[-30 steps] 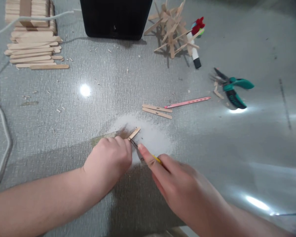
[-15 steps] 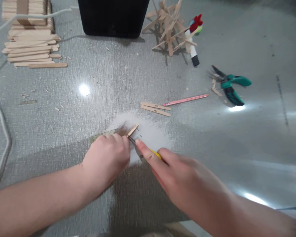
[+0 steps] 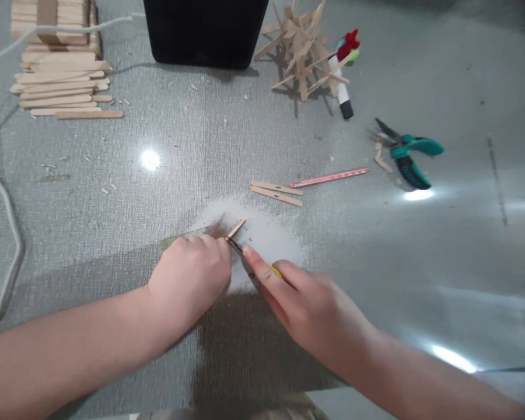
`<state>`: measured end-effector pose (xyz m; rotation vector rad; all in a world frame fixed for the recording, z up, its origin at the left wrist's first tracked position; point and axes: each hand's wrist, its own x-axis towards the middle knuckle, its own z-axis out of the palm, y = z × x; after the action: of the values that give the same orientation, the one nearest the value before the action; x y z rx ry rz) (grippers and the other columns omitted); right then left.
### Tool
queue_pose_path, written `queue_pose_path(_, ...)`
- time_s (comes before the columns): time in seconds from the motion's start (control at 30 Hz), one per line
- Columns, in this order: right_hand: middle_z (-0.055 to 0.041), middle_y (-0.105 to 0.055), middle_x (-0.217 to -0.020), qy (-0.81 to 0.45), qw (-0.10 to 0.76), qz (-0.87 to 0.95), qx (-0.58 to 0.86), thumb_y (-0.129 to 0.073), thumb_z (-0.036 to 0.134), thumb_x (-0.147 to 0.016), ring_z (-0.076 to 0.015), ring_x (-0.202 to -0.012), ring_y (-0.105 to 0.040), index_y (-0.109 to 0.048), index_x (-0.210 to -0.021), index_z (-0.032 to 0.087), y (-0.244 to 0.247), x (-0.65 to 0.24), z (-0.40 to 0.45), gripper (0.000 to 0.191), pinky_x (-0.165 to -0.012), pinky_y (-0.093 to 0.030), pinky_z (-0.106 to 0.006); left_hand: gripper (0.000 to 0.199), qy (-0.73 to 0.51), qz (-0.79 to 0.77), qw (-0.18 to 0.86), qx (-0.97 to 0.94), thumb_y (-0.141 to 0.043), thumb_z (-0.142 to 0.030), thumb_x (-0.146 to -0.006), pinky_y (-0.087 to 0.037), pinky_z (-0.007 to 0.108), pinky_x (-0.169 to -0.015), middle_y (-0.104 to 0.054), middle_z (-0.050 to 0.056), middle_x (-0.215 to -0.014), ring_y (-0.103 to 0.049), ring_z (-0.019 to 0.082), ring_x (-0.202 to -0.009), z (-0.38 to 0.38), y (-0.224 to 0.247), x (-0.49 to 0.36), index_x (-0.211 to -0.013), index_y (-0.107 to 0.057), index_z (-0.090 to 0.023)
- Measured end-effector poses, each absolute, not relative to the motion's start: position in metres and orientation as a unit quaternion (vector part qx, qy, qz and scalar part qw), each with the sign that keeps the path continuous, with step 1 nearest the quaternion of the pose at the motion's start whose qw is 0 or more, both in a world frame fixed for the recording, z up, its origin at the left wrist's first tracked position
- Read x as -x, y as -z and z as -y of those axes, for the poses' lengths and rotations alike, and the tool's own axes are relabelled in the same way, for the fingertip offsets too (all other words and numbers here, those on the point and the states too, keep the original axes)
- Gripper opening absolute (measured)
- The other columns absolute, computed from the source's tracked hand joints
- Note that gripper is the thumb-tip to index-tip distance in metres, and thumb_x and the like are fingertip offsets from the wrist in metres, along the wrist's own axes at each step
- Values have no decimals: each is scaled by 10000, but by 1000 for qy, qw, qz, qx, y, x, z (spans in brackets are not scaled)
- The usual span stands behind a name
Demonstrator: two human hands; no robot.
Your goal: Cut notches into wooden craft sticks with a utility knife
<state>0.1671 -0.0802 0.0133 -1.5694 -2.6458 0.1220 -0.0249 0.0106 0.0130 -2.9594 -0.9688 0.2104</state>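
Observation:
My left hand [image 3: 192,271] is closed around a wooden craft stick [image 3: 237,227], whose end pokes out past the fingers over a whitish worn patch of the table. In my right hand [image 3: 297,291] is a yellow-handled craft knife [image 3: 275,270], the index finger stretched along it. Its dark blade meets the stick right beside my left fingers. Most of the knife's handle is hidden by the palm. Just beyond the hands lie two craft sticks [image 3: 276,196] with small dark slots or marks, touched at their right end by a pink pencil [image 3: 330,177].
Stacked craft sticks [image 3: 63,87] lie at the far left near a white cable [image 3: 11,216]. A black device [image 3: 203,35] stands at the back, beside a stick structure [image 3: 301,52] and a white marker [image 3: 343,93]. Green-handled pliers [image 3: 409,154] rest at the right among wood scraps.
The knife blade and my right hand have shifted very slightly at the stick. My left hand keeps its grip; the view has moved a little.

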Motion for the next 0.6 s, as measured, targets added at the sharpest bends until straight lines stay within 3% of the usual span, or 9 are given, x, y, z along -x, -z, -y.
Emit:
queue_pose_path(0.07, 27, -471, -645, -20, -6, 865, 502, -420, 31, -814, -105, -429, -358, -475, -1457, 117, -30, -162, 72, 651, -443, -309, -261, 180, -66, 305, 16, 950, -455, -9, -706, -352, 238, -380, -520, 17, -521, -550, 191, -417, -10, -13, 25, -643, -485, -175)
queue_pose_path(0.17, 33, -445, -585, -4, -78, 861, 502, -486, 48, -698, -97, -403, -361, -571, -1395, 152, -56, -157, 58, 709, -434, -269, -262, 194, -53, 306, 20, 950, -435, 1, -709, -328, 249, -377, -515, 18, -531, -539, 192, -410, -9, -13, 25, -649, -497, -173)
queue_pose_path(0.3, 34, -461, -588, -25, -77, 866, 493, -496, 56, -713, -97, -395, -391, -573, -1391, 147, -55, -161, 56, 689, -428, -288, -257, 191, -44, 312, 21, 949, -425, -13, -728, -306, 253, -380, -520, 27, -532, -552, 204, -421, -8, -11, 25, -658, -503, -173)
queue_pose_path(0.47, 24, -506, -664, -43, 25, 859, 510, -386, 35, -878, -101, -455, -410, -472, -1447, 87, -19, -170, 75, 577, -472, -354, -236, 197, -11, 317, 51, 947, -413, -11, -713, -303, 251, -381, -494, 18, -506, -535, 199, -409, -5, -7, 24, -639, -475, -183)
queue_pose_path(0.6, 29, -471, -624, -15, -18, 858, 514, -413, 28, -832, -98, -411, -361, -539, -1408, 115, -32, -164, 70, 596, -441, -294, -255, 207, 5, 315, 68, 947, -405, -3, -717, -304, 250, -379, -483, 12, -505, -513, 187, -397, -3, -5, 25, -639, -469, -184)
